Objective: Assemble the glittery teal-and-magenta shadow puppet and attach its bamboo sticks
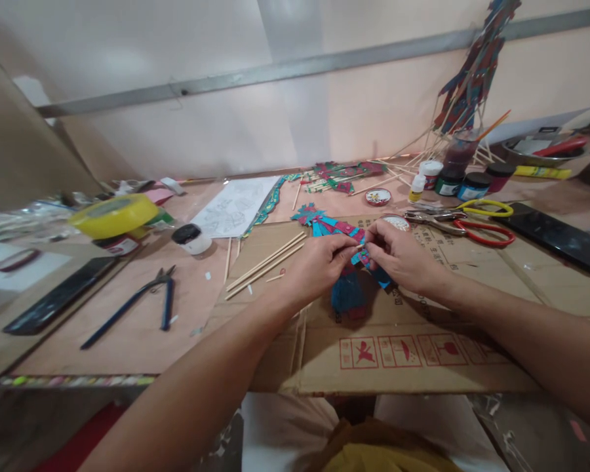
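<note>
My left hand (319, 262) and my right hand (396, 252) meet over a sheet of cardboard, fingertips almost touching. Both pinch closed at a painted cut-out figure (324, 225) in blue and magenta, which looks like a jointed puppet. Its blue lower part (349, 295) hangs below the fingers. A small pale tip, perhaps of a stick, shows between the fingertips; its far end is hidden. Left of my left hand, several thin wooden sticks (265, 263) lie on the cardboard (319, 360).
Blue-handled nippers (164, 301) lie at left, near a black-lidded jar (191, 239) and yellow tape (114, 215). Behind are a drawing sheet (236, 206) and more painted cut-outs (341, 176). Red-handled pliers (482, 233), paint jars (473, 187) and a phone (555, 236) are at right.
</note>
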### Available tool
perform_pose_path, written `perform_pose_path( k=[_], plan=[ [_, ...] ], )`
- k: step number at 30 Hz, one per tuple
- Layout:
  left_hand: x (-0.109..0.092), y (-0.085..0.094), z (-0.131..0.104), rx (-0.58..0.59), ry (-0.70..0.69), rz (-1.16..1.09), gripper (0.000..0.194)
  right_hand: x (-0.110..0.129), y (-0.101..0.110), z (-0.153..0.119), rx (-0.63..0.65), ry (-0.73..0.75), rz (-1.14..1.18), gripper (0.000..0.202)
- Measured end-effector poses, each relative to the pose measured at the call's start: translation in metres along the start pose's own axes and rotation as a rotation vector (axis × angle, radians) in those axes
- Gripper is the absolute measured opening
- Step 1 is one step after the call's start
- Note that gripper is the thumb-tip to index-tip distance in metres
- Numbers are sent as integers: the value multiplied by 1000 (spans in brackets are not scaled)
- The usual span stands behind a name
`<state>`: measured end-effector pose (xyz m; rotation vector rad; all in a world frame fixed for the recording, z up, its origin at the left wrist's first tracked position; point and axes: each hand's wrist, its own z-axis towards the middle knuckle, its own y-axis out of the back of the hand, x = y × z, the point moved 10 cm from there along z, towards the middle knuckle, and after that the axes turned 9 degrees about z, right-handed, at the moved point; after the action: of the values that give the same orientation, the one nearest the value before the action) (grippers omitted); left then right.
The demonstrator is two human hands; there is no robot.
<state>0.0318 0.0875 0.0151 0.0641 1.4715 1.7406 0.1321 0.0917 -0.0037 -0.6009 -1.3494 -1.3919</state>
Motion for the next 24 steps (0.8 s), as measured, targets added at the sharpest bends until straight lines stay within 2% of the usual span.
perform_pose_path(
  k=[10,18,24],
  plan=[
    [-1,-1,-3,-42,-28,-30,20,7,-3,-1,26,13,-50,4],
    [-3,-2,-2,-3,-15,34,21,0,-3,-1,27,17,48,7],
    [3,8,2,-31,-14,79,25,-2,7,1,-47,0,153,15]
  ],
)
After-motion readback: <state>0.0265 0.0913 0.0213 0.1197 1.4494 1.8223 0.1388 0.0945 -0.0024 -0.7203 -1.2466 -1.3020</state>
